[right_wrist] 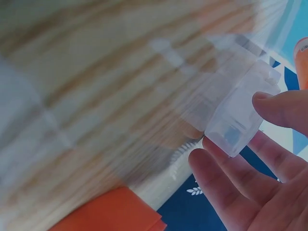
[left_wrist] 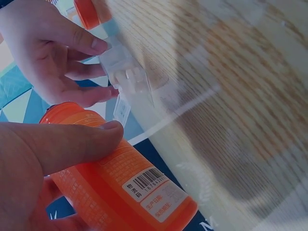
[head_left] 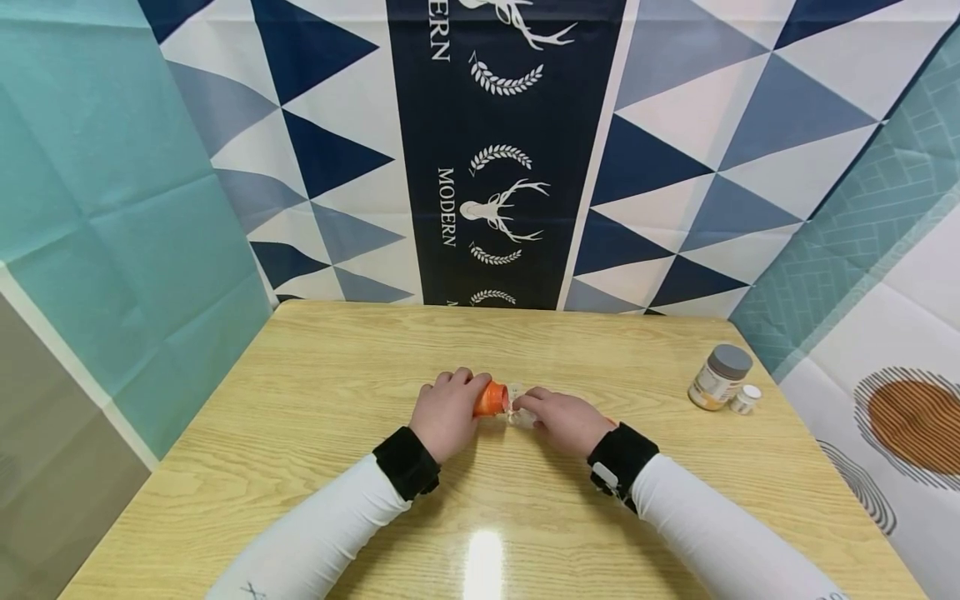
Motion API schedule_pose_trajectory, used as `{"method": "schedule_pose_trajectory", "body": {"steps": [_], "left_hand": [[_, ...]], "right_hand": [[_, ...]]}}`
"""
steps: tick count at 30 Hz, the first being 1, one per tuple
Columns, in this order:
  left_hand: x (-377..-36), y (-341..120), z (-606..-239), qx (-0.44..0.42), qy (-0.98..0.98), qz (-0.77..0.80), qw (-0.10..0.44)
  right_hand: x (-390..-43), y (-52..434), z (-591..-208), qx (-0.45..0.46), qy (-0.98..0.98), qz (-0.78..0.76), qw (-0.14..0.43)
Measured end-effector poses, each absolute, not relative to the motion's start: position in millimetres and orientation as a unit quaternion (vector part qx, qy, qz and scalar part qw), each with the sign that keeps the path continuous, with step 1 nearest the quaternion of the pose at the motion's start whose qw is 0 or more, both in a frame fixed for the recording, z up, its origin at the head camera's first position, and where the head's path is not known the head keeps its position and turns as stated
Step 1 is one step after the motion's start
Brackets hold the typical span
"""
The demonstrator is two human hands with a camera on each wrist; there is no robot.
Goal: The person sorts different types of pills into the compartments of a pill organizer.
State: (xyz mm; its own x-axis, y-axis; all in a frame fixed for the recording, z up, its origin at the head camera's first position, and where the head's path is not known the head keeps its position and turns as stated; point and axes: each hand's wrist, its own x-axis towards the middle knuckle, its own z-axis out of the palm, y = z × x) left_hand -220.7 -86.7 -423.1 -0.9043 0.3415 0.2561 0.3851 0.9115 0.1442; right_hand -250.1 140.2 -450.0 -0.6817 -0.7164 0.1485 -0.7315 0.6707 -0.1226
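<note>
Left hand (head_left: 447,414) is gripping an orange bottle (head_left: 491,398) with curled fingers; right hand (head_left: 564,419) is pinching a clear cap (head_left: 517,406) beside it, above the table (head_left: 315,392).

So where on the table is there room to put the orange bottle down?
The left side of the table is bare, from its left edge to the left hand. The strip between the hands and the back wall is bare too. It is crowded mid-table, where the right hand holds a clear cap beside the bottle, and at the right edge by the jar and small bottle.

Beyond our hands we see a wooden table (head_left: 315,400) and a navy triangle-patterned backdrop (head_left: 495,150).
</note>
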Motion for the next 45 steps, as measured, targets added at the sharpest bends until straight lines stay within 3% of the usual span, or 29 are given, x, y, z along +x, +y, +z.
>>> {"method": "schedule_pose_trajectory", "body": {"steps": [28,36,45], "left_hand": [[-219.3,-86.9,-421.7,-0.189,-0.971,-0.103,0.106],[-215.4,-85.7,-423.1,-0.19,-0.969,-0.118,0.102],[-205.8,-83.2,-419.8,-0.213,-0.954,-0.181,0.109]], "right_hand": [[-250.5,145.1,-448.8,0.403,-0.91,0.086,0.046],[-250.6,156.3,-436.0,0.335,-0.937,0.098,0.01],[-245.3,203.2,-418.8,0.282,-0.952,0.115,0.012]]}}
